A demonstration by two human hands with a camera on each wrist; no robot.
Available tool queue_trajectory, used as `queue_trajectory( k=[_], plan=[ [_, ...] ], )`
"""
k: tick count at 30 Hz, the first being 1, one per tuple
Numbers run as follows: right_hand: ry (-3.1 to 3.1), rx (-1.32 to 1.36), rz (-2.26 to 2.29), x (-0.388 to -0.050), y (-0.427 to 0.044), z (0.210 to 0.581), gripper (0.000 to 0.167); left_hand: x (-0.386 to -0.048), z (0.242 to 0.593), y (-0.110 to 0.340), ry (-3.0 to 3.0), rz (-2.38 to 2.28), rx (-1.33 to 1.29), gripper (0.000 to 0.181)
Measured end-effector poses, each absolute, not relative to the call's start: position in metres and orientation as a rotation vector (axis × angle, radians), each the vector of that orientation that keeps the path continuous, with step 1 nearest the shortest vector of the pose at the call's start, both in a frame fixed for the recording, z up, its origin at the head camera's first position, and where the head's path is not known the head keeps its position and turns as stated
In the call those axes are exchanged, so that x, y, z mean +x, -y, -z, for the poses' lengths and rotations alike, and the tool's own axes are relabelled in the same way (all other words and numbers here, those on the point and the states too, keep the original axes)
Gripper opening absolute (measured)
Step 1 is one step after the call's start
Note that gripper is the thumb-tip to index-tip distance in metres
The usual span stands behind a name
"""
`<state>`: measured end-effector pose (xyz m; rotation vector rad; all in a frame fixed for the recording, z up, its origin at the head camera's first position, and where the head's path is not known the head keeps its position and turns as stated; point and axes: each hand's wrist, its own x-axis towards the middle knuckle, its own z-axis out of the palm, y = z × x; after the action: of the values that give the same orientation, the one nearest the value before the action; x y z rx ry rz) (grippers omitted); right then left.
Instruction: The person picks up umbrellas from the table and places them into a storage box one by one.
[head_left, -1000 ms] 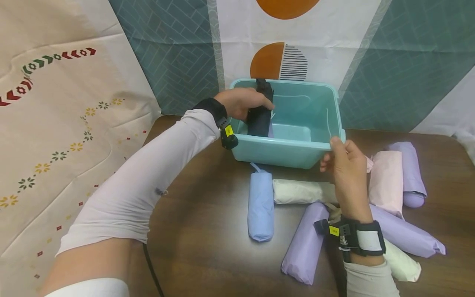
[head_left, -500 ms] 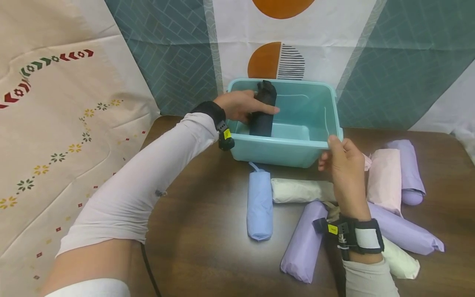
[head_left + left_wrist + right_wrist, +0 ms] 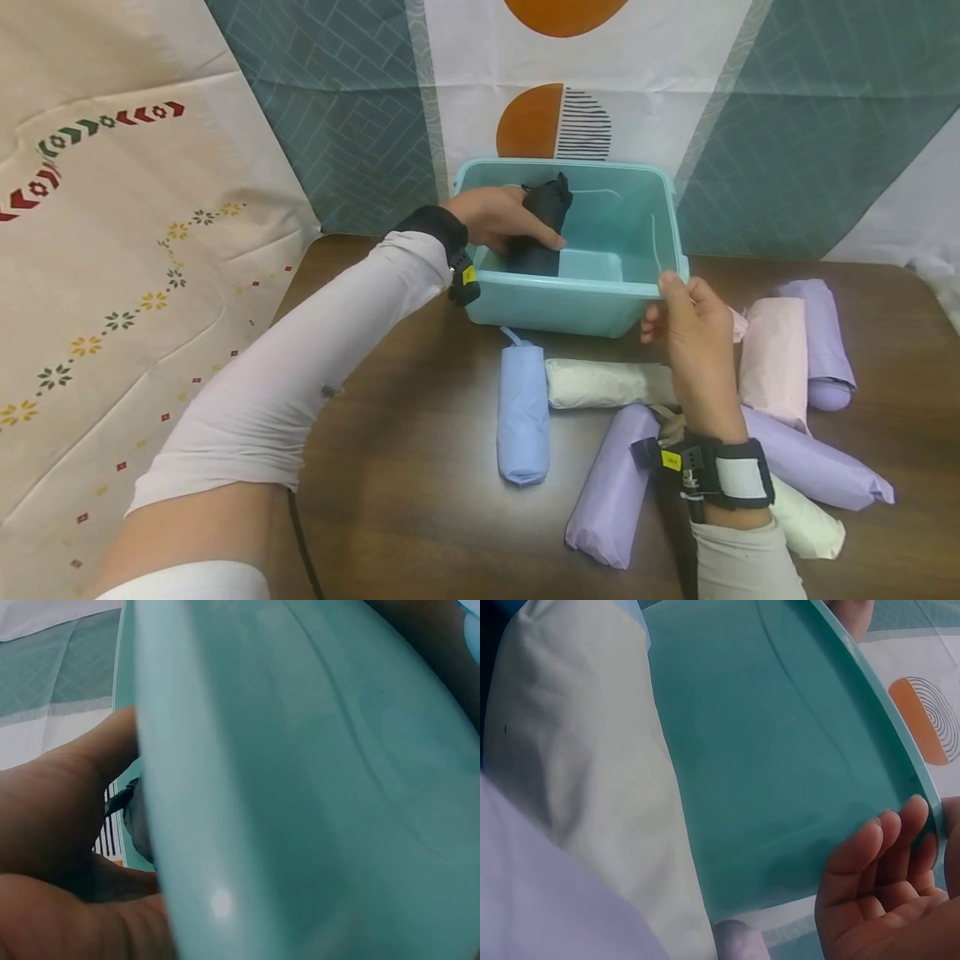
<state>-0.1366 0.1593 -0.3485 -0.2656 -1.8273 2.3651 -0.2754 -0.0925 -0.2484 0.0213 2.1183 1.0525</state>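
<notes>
My left hand (image 3: 501,218) reaches over the left side of a teal plastic bin (image 3: 555,310) and holds a black folded umbrella (image 3: 534,257) inside it. The umbrella leans, its upper end towards the back right. In the left wrist view, the bin wall (image 3: 247,780) hides most of the umbrella. My right hand (image 3: 703,358) pinches the bin's front right corner, thumb on the rim and fingers curled below it. The right wrist view shows those fingers (image 3: 855,862) against the bin's outer wall.
In front of the bin lie a blue folded umbrella (image 3: 523,417), a cream one (image 3: 607,383) and a purple one (image 3: 615,492). To the right are a pink one (image 3: 774,358), more purple ones (image 3: 817,458) and another cream one (image 3: 813,521). A patterned cloth (image 3: 570,50) hangs behind.
The black umbrella has gone from nearly upright to leaning right and sits lower in the bin. My left hand has moved slightly down with it. My right hand stays on the bin's corner.
</notes>
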Motion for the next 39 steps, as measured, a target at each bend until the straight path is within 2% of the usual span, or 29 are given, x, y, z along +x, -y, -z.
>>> queue_trajectory(
  k=[9, 16, 20, 31, 39],
  plan=[
    [1.857, -0.252, -2.375, -0.137, -0.159, 0.348, 0.037, -0.274, 0.247, 0.087, -2.179, -0.962, 0.003, 0.095],
    [1.876, -0.259, -2.356, -0.136, -0.160, 0.349, 0.037, -0.278, 0.245, 0.087, -2.061, -1.036, -0.131, 0.103],
    [1.880, -0.257, -2.350, -0.136, -0.160, 0.349, 0.038, -0.279, 0.245, 0.089, -2.031, -1.047, -0.121, 0.104],
    [1.855, -0.243, -2.377, -0.136, -0.160, 0.350, 0.037, -0.278, 0.237, 0.102, -2.014, -1.147, 0.013, 0.092],
    [1.864, -0.246, -2.365, -0.138, -0.162, 0.352, 0.036, -0.270, 0.219, 0.111, -2.004, -1.468, 0.144, 0.071]
  ],
)
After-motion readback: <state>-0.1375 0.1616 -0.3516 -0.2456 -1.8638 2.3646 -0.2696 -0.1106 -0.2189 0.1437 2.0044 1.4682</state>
